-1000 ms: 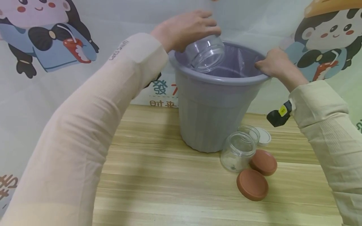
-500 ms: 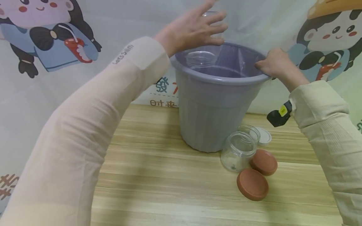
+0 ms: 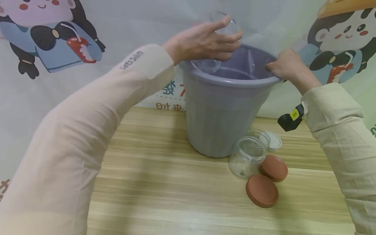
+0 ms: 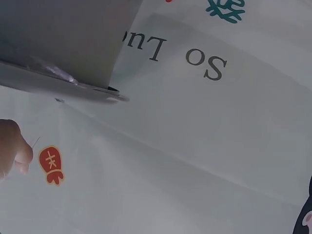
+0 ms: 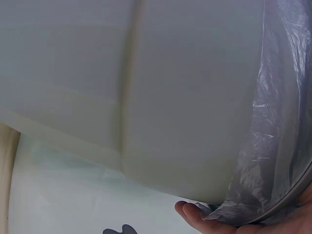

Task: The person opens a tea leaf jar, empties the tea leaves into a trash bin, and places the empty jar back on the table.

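My left hand [image 3: 207,42] grips a clear glass jar [image 3: 206,66] over the left side of the bin's mouth. The jar tilts, its open end down inside the rim and its base up past the fingers; much of its side is hidden behind the hand. Only part of that hand [image 4: 12,148] shows in the left wrist view, near the bin's edge. The grey-purple plastic bin [image 3: 220,120] stands upright on the table. My right hand [image 3: 286,65] holds the bin's right rim, where a thin plastic liner [image 5: 263,141] is caught under the fingers [image 5: 195,217].
Right of the bin's base stand an open glass jar [image 3: 245,164] and another glass jar [image 3: 259,134] behind it. A white lid [image 3: 275,142] and two reddish-brown lids [image 3: 262,191] lie beside them on the wooden table [image 3: 176,195]. A printed cloth backdrop [image 3: 132,19] hangs behind.
The left hand spread its fingers on the jar, then closed round it again. The jar swung from tilted to mouth down, and now leans the other way. The right hand stays on the rim.
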The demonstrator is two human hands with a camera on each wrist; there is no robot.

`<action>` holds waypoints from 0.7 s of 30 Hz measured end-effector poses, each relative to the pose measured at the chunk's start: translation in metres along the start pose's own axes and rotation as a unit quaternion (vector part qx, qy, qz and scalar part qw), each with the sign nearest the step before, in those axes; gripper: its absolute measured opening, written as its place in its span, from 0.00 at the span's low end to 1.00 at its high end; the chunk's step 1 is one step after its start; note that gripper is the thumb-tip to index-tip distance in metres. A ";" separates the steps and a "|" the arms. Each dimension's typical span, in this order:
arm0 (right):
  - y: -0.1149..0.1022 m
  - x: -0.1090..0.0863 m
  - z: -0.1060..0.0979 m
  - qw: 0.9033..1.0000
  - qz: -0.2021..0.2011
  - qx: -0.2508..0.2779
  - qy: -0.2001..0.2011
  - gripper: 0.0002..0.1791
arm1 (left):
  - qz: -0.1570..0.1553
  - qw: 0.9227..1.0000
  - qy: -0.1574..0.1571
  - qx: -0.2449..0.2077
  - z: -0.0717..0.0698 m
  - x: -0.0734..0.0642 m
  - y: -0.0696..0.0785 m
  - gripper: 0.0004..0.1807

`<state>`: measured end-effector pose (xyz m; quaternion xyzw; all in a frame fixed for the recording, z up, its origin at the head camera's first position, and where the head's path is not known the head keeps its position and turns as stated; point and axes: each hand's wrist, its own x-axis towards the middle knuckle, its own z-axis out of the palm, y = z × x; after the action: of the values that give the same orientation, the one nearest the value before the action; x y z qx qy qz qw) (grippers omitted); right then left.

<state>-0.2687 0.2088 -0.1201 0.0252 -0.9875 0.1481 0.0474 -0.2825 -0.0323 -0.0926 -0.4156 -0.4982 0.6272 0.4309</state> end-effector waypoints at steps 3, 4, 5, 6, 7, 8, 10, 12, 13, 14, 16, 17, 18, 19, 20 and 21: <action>0.000 0.000 -0.001 1.000 0.003 0.004 0.001 0.15 | 0.015 1.000 -0.002 0.009 0.001 -0.001 0.001 0.44; 0.000 0.001 -0.001 1.000 0.003 0.005 0.001 0.15 | 0.014 1.000 -0.005 0.019 0.001 -0.001 0.002 0.45; 0.000 0.001 -0.001 1.000 0.003 0.005 0.002 0.15 | 0.010 0.999 -0.006 0.030 0.002 -0.002 0.003 0.45; 0.000 0.001 -0.001 1.000 0.002 0.004 0.003 0.16 | 0.004 0.999 -0.005 0.035 0.003 -0.002 0.004 0.45; -0.001 0.001 0.000 1.000 0.002 0.003 0.003 0.16 | -0.002 0.999 -0.003 0.042 0.004 -0.003 0.004 0.45; -0.001 0.000 0.000 1.000 0.003 0.004 0.004 0.16 | -0.007 0.999 0.001 0.049 0.004 -0.004 0.005 0.44; -0.001 0.000 0.000 1.000 0.002 0.006 0.003 0.16 | -0.015 0.998 0.010 0.062 0.005 -0.005 0.006 0.44; -0.001 0.001 0.000 1.000 0.002 0.005 0.004 0.16 | -0.016 0.997 0.023 0.070 0.006 -0.006 0.005 0.44; -0.001 0.001 -0.001 1.000 0.001 0.005 0.005 0.17 | -0.015 0.997 0.030 0.075 0.006 -0.006 0.005 0.44; -0.001 0.001 -0.001 1.000 0.002 0.006 0.005 0.17 | -0.015 0.996 0.037 0.075 0.006 -0.007 0.005 0.43; -0.001 0.001 -0.001 1.000 0.002 0.005 0.007 0.17 | -0.017 0.997 0.046 0.061 0.007 -0.008 0.004 0.41; -0.001 0.000 -0.001 1.000 0.002 0.004 0.007 0.17 | -0.020 0.997 0.050 0.050 0.007 -0.008 0.003 0.40; -0.002 0.000 -0.001 1.000 0.002 0.004 0.007 0.17 | -0.023 0.998 0.051 0.033 0.007 -0.009 0.003 0.40; -0.002 0.000 0.000 1.000 0.002 0.004 0.007 0.17 | -0.031 0.998 0.050 0.020 0.008 -0.010 0.002 0.40; -0.002 0.000 0.000 1.000 0.003 0.004 0.006 0.17 | -0.040 0.998 0.048 0.002 0.008 -0.010 0.001 0.39; -0.003 -0.001 0.000 1.000 0.002 0.003 0.007 0.17 | -0.052 0.997 0.047 -0.011 0.008 -0.011 0.000 0.39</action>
<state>-0.2678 0.2062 -0.1193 0.0222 -0.9867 0.1517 0.0534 -0.2868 -0.0449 -0.0906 -0.4230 -0.5051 0.5780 0.4816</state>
